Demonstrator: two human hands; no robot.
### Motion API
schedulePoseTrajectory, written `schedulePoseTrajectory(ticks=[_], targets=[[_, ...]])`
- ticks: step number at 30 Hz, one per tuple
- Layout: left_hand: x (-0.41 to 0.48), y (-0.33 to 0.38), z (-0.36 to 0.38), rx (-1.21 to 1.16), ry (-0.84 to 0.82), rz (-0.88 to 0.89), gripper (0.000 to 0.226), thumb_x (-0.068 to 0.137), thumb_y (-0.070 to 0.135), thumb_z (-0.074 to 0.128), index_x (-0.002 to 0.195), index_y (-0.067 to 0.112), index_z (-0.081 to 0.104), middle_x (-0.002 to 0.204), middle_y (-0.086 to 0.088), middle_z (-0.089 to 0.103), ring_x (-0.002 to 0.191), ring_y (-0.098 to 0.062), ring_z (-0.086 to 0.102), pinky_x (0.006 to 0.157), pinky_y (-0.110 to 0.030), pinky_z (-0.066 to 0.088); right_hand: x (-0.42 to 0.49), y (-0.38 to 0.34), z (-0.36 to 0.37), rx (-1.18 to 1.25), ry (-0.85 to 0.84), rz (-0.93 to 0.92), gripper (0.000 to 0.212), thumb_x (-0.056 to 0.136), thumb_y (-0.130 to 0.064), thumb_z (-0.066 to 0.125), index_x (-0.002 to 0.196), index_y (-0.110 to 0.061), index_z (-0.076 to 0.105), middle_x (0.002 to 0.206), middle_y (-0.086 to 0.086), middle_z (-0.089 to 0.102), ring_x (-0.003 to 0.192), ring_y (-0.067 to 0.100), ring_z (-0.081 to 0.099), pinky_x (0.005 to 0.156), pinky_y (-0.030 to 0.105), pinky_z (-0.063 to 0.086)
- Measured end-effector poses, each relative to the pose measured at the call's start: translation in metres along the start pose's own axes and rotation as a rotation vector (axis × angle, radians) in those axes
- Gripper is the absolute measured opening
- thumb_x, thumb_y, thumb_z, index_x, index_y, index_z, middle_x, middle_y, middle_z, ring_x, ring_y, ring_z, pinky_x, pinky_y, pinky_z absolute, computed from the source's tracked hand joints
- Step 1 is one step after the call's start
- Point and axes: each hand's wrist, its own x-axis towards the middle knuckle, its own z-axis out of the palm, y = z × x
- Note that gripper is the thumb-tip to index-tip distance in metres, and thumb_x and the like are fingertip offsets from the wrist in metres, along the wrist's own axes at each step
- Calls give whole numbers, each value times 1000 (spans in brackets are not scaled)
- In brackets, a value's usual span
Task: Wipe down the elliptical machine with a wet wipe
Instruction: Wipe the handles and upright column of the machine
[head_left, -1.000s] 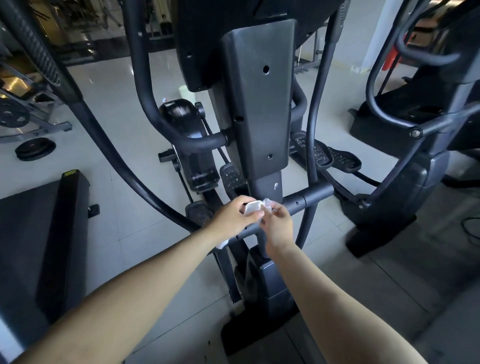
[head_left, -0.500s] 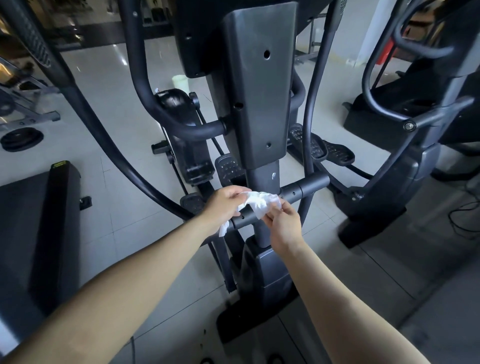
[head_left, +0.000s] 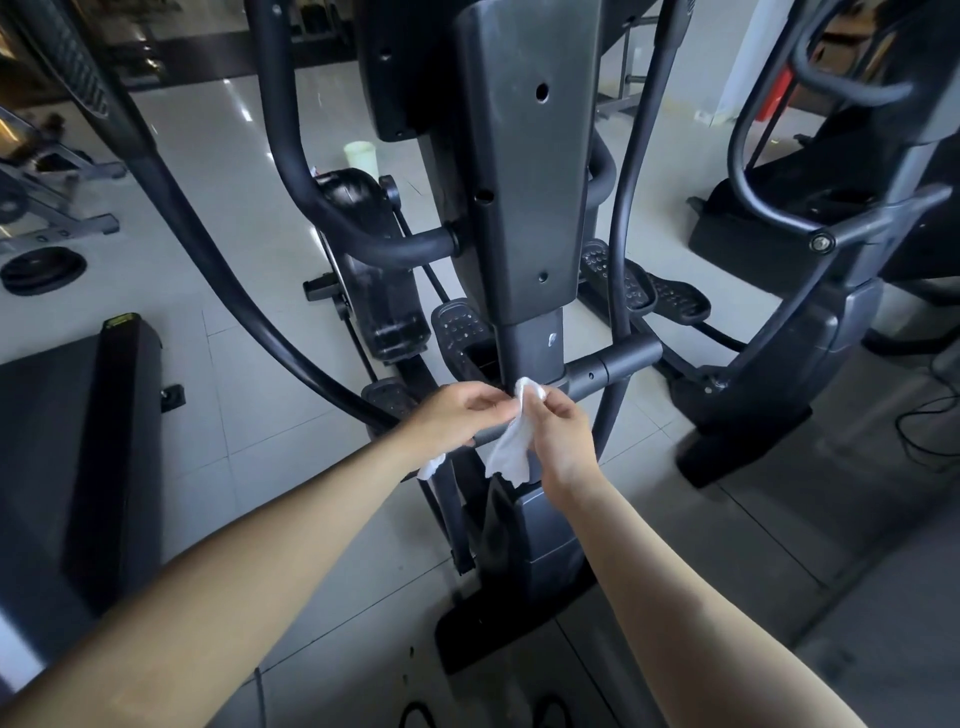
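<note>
Far out to the left of the hands there's a black treadmill deck (head_left: 78, 467) on the tile floor, plus a round weight plate (head_left: 41, 270) further back. Closer in, the elliptical's long curved arm (head_left: 208, 249) sweeps down toward the left wrist, and a foot pedal (head_left: 387, 397) sits right behind the left hand.

The left hand (head_left: 457, 415) is curled shut, fingertips pinching the top of the wet wipe (head_left: 511, 447), and a second bit of white (head_left: 431, 466) pokes out under its wrist. Can't tell what that bit is. The right hand (head_left: 561, 431) is pinching the same top corner from the other side, so the wipe hangs down between the two hands, in front of the horizontal bar (head_left: 613, 364) and the grey center column (head_left: 524, 182) of the elliptical machine (head_left: 530, 343). It's not pressed to the machine.

Off to the right of the right hand stands another black machine (head_left: 810, 312), with a cable (head_left: 930, 431) on the floor.

Versus half a second back: the wipe was bunched up against the bar, now it's pulled open and dangling lower, and the hands have dropped a little below the bar.
</note>
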Motion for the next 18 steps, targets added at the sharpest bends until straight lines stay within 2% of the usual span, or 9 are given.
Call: schedulePoseTrajectory(ticks=[2,5,8,9,11,13,15,18], targets=[[3,-3,2,35,13,33,16,90,48,71,100,35,74,101,11,76,99,-13,71,90,-35,59,-2,-4,0,18,-1,-16,18,97,-28,68,89,-12,67,73,-5,68,68,9,65,64,18,51],[7,-4,7,33,126,55,6,95,29,68,93,24,71,94,3,76,90,-19,70,90,-37,57,-4,-7,-1,22,54,-7,21,95,-29,71,81,-15,63,71,-3,62,68,11,58,69,20,48],[0,5,10,21,350,90,10,98,33,63,93,26,69,90,14,75,83,2,65,80,-12,50,-5,-8,-5,59,81,64,28,95,-36,71,75,-18,62,72,-1,56,73,18,52,77,31,44],[-2,7,12,30,364,138,13,98,36,62,94,27,69,89,15,74,80,4,64,76,-10,48,-6,-10,-7,61,94,97,32,94,-38,72,70,-21,61,68,-4,55,71,18,51,75,32,43],[-6,13,17,41,249,234,13,97,38,65,93,27,71,89,15,71,79,1,63,68,-13,48,-6,-14,-11,22,111,144,33,91,-42,74,67,-23,62,66,-4,53,67,18,47,69,31,41],[-6,17,23,108,99,285,8,94,35,72,92,27,72,90,16,70,71,6,59,62,-10,41,-7,-17,-12,51,102,164,22,91,-41,75,79,-22,72,73,-3,61,68,17,49,67,28,39],[0,13,28,155,55,305,9,88,35,79,90,34,70,93,16,70,75,6,61,69,-16,43,-6,-20,-10,135,99,175,20,91,-36,75,91,-16,78,81,0,69,72,17,55,68,26,40],[7,14,32,118,139,259,22,78,49,83,88,40,66,98,15,72,97,-2,67,90,-29,49,-7,-24,-10,214,59,163,28,93,-37,73,98,-10,79,94,6,71,84,20,62,76,26,45]])
